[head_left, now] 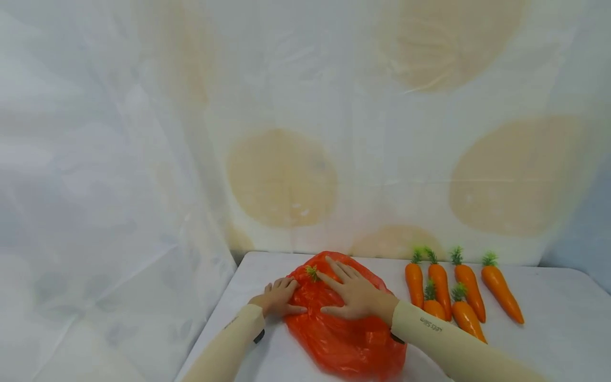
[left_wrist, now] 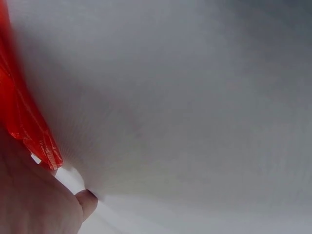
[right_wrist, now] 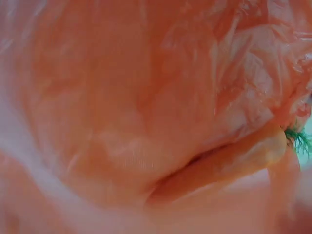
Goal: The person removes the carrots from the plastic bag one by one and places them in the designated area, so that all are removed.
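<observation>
A crinkled red plastic bag (head_left: 334,345) lies bulging on the white table under both hands. A green leafy carrot top (head_left: 312,273) shows near the bag's upper left. My right hand (head_left: 358,294) is spread over the bag with its fingers and thumb extended. At the bag's left edge, my left hand (head_left: 279,298) rests its fingertips on the plastic, thumb stretched toward the middle. In the left wrist view, the left hand (left_wrist: 34,195) is beside a fold of the bag (left_wrist: 29,117). Up close in the right wrist view, a carrot (right_wrist: 219,165) lies among the red film.
Several orange carrots with green tops, such as the outermost carrot (head_left: 502,293), lie right of the bag on the white table (head_left: 553,318). A pale curtain (head_left: 391,201) with tan spots hangs behind the table, and white sheeting (head_left: 95,212) is at the left.
</observation>
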### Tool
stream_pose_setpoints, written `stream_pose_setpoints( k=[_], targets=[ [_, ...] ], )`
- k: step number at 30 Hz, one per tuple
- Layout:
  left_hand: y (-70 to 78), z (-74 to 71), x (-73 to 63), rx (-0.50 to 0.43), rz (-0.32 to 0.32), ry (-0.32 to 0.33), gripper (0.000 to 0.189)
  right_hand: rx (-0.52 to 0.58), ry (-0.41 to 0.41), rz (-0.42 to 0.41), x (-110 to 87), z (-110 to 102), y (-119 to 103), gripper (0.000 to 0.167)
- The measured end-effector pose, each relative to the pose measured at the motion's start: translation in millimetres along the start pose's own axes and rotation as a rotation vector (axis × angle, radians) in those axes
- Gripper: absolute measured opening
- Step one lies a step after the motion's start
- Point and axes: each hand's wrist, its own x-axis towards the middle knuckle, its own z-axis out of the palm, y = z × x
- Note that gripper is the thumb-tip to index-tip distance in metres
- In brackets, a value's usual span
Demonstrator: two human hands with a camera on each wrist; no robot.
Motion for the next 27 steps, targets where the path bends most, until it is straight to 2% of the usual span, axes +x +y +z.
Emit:
stream_pose_setpoints(
  k=[4,10,16,21,27],
  targets=[
    [-1.0,3.0,1.9,-0.004,0.003,0.004,0.079,0.029,-0.020,0.000,5.5,10.0,3.9,0.088],
    [-1.6,2.5,1.9,0.012,0.009,0.010,0.078,0.007,-0.017,0.030,9.2,21.5,21.4,0.088],
    [-0.1,-2.7,-3.1,0.020,0.011,0.001,0.078,0.037,-0.033,0.062,8.0,21.4,28.1,0.089],
    [-0.5,-5.3,-7.2,0.021,-0.008,-0.008,0.079,0.067,-0.026,0.054,8.5,21.2,29.3,0.089],
    [0.1,-3.7,-2.2,0.018,-0.001,-0.014,0.079,0.059,-0.033,0.056,7.5,22.2,36.7,0.090]
  ],
)
